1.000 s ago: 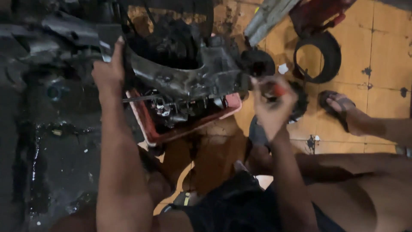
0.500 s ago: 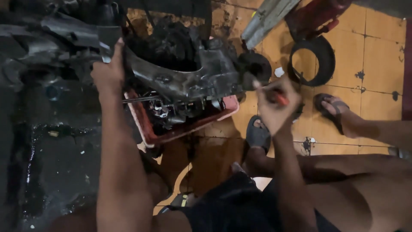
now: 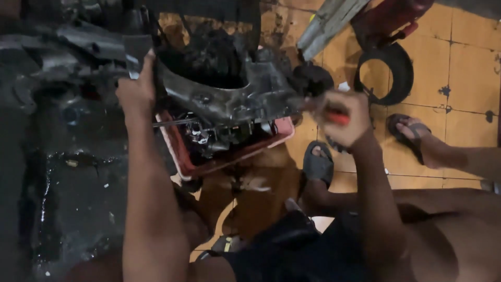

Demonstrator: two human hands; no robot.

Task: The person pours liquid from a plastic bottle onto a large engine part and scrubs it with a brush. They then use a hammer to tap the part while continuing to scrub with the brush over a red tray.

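Observation:
A dirty grey engine casing [image 3: 229, 96] lies tilted over a red plastic tray [image 3: 182, 156] filled with small metal parts. My left hand [image 3: 136, 90] grips the casing's left edge. My right hand [image 3: 342, 119] is closed around a tool with a red handle [image 3: 336, 117], its tip pressed against the casing's right side next to a black round part [image 3: 312, 79]. The tool's tip is blurred.
A black rubber ring [image 3: 383, 73] lies on the orange tiled floor [image 3: 464, 57] at the upper right. Another person's sandalled foot [image 3: 412, 137] rests at the right. My own sandalled foot [image 3: 318, 164] sits below the tray. Dark oily floor [image 3: 62, 198] covers the left.
My right hand with the red-handled tool has shifted a little right and up along the casing's side. My left hand keeps its hold on the casing.

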